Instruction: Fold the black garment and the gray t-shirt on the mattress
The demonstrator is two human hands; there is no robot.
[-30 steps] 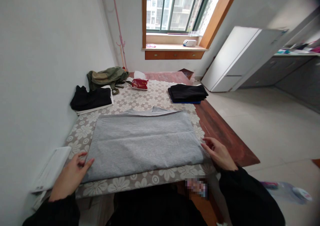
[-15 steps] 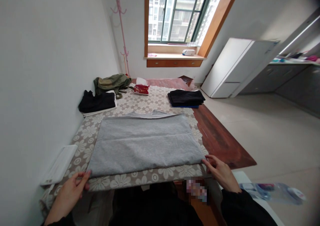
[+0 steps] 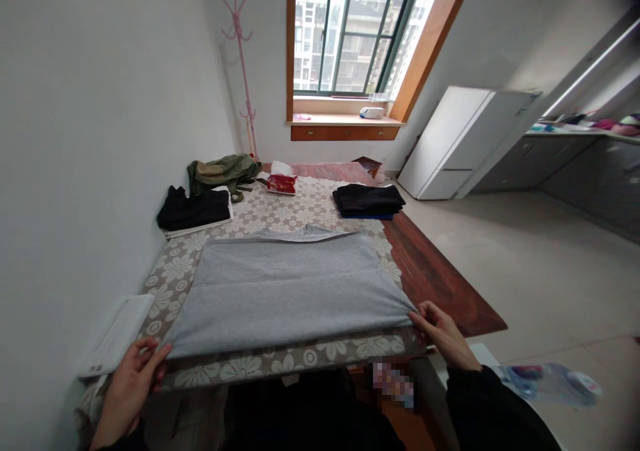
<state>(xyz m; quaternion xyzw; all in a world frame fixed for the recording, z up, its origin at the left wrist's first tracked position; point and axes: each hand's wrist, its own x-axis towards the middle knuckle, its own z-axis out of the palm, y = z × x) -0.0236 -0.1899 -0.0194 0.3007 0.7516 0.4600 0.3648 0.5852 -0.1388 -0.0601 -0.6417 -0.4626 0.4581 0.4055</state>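
Both hands, L (image 3: 131, 386) & R (image 3: 444, 334), grip closed on grey cloth's (image 3: 290, 291) near corners.

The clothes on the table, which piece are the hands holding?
The grey garment, spread flat nearest the person; the left hand and right hand pinch its near corners. The black piles and green one lie untouched farther back.

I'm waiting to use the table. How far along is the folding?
Done: black folded stacks and. In hand: the grey shirt, sides folded in, with the left hand and right hand pinching its near corners. Left: the green garment lies crumpled.
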